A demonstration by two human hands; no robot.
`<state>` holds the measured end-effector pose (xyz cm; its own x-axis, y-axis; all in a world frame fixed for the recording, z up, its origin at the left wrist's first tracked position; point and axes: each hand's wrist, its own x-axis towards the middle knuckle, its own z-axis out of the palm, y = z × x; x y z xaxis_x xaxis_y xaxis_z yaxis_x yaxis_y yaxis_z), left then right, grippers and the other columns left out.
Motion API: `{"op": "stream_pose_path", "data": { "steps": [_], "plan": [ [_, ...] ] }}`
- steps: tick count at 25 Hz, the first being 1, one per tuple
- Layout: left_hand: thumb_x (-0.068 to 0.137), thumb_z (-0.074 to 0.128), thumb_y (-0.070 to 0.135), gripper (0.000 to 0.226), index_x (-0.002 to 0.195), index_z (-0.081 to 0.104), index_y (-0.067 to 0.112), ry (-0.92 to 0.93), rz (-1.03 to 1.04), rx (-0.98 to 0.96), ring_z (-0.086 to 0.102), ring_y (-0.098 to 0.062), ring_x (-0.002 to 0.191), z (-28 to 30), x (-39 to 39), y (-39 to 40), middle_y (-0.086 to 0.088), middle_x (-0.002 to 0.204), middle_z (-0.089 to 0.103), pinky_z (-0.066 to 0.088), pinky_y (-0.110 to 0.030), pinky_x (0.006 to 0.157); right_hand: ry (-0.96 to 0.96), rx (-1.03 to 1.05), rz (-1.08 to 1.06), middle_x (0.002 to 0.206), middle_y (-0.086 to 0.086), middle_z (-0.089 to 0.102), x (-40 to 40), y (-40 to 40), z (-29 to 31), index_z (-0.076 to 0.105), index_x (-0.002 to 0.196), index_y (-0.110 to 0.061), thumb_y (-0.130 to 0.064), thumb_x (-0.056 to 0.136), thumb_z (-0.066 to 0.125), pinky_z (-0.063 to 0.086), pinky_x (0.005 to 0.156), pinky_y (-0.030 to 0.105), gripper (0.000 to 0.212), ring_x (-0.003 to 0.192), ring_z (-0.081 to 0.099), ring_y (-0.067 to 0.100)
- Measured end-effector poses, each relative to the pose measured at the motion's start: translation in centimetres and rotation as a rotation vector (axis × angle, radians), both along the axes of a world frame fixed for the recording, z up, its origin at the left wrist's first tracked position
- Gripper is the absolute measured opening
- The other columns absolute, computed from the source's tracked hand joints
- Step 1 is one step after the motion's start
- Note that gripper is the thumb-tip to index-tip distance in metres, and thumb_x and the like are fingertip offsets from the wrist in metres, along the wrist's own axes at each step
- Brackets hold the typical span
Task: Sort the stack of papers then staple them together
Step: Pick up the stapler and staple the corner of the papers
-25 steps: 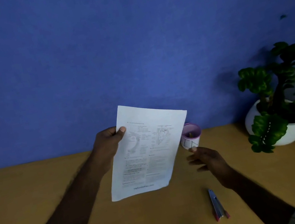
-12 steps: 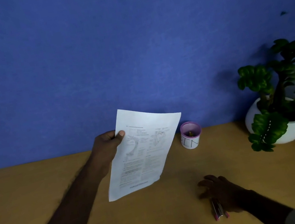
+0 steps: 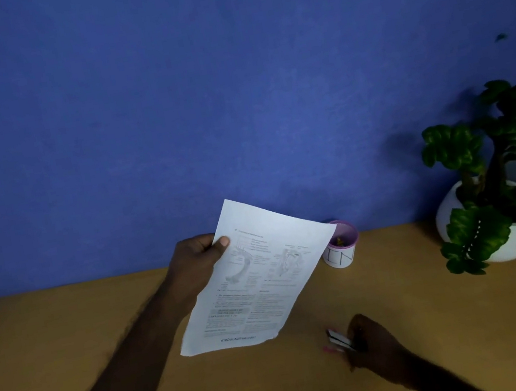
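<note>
Nearest, the right hand has its fingers curled around the stapler, held low over the wooden table; the stapler is blurred, only its metal front and pink edge stick out to the left of the knuckles, and its long axis runs roughly left-right with the nose pointing left and slightly away. Up and left of it, the left hand pinches the papers at their upper left edge, thumb on the printed face. The sheets are tilted, long axis running from lower left to upper right, top edge away. Faint anatomical diagrams and text blur out; the footer seems to read "mebooksfree.com". How many sheets, I cannot tell. Beyond the papers' right corner stands a pink-rimmed cup, partly hidden, with dark letters. Far right, a potted plant, cut off.
</note>
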<state>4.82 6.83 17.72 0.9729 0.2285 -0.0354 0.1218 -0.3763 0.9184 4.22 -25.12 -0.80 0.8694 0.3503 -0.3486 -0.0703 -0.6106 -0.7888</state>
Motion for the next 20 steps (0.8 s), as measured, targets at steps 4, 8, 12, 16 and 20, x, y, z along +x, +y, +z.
{"op": "stream_pose_path", "data": {
  "steps": [4, 8, 12, 16, 20],
  "plan": [
    [0.100, 0.060, 0.027, 0.021, 0.114, 0.073, 0.019, -0.021, -0.027, 0.045, 0.073, -0.018, 0.097, 0.4, -0.2, 0.0, 0.007, 0.110, 0.076, 0.055, -0.026, 0.078, 0.227, 0.517, -0.076, 0.079, 0.017, 0.070, -0.3, 1.9, 3.3, 0.061, 0.112, -0.008, 0.008, 0.065, 0.071, 0.056, 0.066, 0.043, 0.051, 0.067, 0.065, 0.028],
    [0.099, 0.061, 0.029, 0.016, 0.099, 0.077, 0.029, -0.016, -0.029, 0.043, 0.075, -0.012, 0.091, 0.7, -0.4, -0.2, 0.014, 0.098, 0.079, 0.059, -0.023, 0.077, 0.293, 0.731, 0.073, 0.083, 0.021, 0.066, -0.3, 3.6, 8.7, 0.065, 0.094, -0.008, 0.000, 0.075, 0.075, 0.054, 0.057, 0.038, 0.023, 0.065, 0.067, 0.035],
    [0.099, 0.062, 0.028, 0.015, 0.099, 0.077, 0.028, -0.018, -0.045, 0.051, 0.074, 0.000, 0.089, 1.6, -0.9, -0.2, 0.019, 0.097, 0.078, 0.054, -0.020, 0.076, 0.121, 0.805, 0.101, 0.075, 0.019, 0.054, -0.6, 5.1, 14.6, 0.055, 0.118, -0.012, -0.031, 0.092, 0.064, 0.038, 0.047, 0.029, 0.034, 0.047, 0.047, 0.021],
    [0.099, 0.063, 0.024, 0.018, 0.103, 0.079, 0.019, -0.025, -0.060, 0.067, 0.075, -0.012, 0.094, 3.2, -1.5, -0.2, 0.008, 0.098, 0.080, 0.059, -0.035, 0.086, 0.176, 0.993, -0.003, 0.068, 0.012, 0.052, 0.1, 5.1, 20.4, 0.063, 0.123, -0.010, -0.056, 0.096, 0.033, 0.038, 0.052, 0.031, 0.062, 0.054, 0.045, 0.018],
    [0.098, 0.066, 0.022, 0.018, 0.089, 0.081, 0.020, -0.019, -0.157, 0.122, 0.077, -0.017, 0.085, 6.2, -2.4, -0.1, 0.006, 0.089, 0.081, 0.059, -0.038, 0.081, 0.315, 1.119, 0.063, 0.073, 0.009, 0.057, 0.8, 3.7, 25.0, 0.063, 0.125, -0.007, -0.058, 0.095, 0.032, 0.045, 0.056, 0.029, 0.067, 0.059, 0.049, 0.019]
  ]
}}
